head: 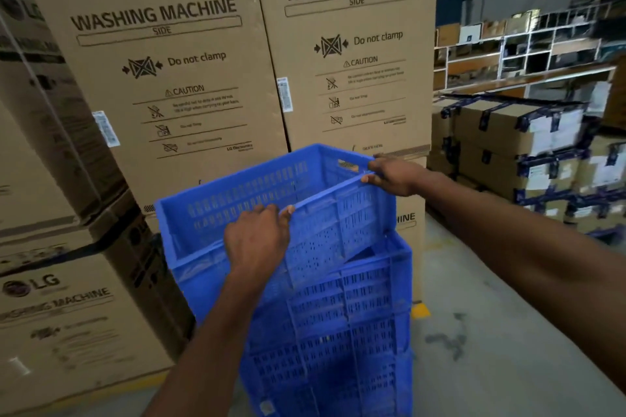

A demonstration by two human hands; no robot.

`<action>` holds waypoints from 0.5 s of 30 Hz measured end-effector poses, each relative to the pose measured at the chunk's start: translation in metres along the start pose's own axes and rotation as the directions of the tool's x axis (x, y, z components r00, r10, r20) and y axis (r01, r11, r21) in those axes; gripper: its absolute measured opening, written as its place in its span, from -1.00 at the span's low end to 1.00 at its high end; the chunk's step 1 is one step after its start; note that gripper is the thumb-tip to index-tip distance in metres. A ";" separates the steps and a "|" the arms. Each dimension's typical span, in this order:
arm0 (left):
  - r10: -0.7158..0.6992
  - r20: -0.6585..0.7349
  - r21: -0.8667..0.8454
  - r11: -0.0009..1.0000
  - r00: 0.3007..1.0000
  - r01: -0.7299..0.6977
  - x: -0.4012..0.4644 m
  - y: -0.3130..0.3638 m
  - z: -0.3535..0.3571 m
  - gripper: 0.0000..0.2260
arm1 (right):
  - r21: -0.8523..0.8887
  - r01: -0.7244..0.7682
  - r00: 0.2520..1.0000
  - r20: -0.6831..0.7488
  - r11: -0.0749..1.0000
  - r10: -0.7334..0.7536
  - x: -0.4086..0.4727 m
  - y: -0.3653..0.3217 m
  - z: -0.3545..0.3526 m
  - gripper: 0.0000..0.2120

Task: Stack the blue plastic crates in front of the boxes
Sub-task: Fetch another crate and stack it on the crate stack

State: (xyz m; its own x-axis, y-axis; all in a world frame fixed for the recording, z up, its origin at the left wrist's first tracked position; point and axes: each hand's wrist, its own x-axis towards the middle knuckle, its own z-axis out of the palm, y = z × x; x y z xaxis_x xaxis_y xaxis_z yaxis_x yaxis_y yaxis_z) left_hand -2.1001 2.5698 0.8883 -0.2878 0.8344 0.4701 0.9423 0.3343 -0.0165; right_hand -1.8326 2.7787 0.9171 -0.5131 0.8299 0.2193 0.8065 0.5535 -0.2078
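We see one blue plastic crate [237, 200], open top, tilted toward us, held above a stack of blue crates [338, 332] standing on the concrete floor [491, 332]. Its lower right corner sits in or just over the top rim of the stack; we cannot tell if it touches. Left hand [255, 242] grips the near rim of the tilted crate, fingers curled over the edge, thumb on the outer side. Right hand [394, 176] grips the same rim at its far right corner, fingers wrapped round the edge next to a handle slot. Both forearms reach in from the bottom and right of the view. Right behind the crates stand tall cardboard washing machine boxes [176, 78], two side by side, more stacked on the left. Yellow floor marking [420, 310] shows beside the stack's right side. Further right, smaller taped cartons [515, 132] are piled, well apart from the crates, with shelving [525, 44] behind them, blurred.
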 end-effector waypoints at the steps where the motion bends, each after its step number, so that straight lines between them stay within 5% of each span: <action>1: -0.011 -0.010 0.006 1.000 1.000 0.011 0.000 -0.004 0.002 -0.49 | -0.042 0.014 1.000 0.000 0.999 -0.014 -0.004 -0.009 -0.002 -0.35; 9: 0.022 -0.151 0.003 1.000 0.988 -0.022 0.032 -0.114 0.041 -0.49 | -0.267 0.042 0.997 -0.047 0.963 -0.057 -0.047 -0.093 0.023 -0.38; 15: -0.013 -0.001 -0.028 1.000 1.000 0.013 0.064 -0.163 0.056 -0.45 | -0.286 0.068 0.972 -0.198 0.956 -0.129 -0.033 -0.140 0.049 -0.44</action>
State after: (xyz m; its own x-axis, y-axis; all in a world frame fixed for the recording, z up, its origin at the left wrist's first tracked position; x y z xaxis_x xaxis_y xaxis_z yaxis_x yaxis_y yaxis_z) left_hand -2.2815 2.5930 0.8712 -0.2996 0.8295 0.4713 0.9430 0.3325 0.0144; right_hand -1.9432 2.6774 0.8920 -0.5443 0.7212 0.4285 0.8198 0.5656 0.0892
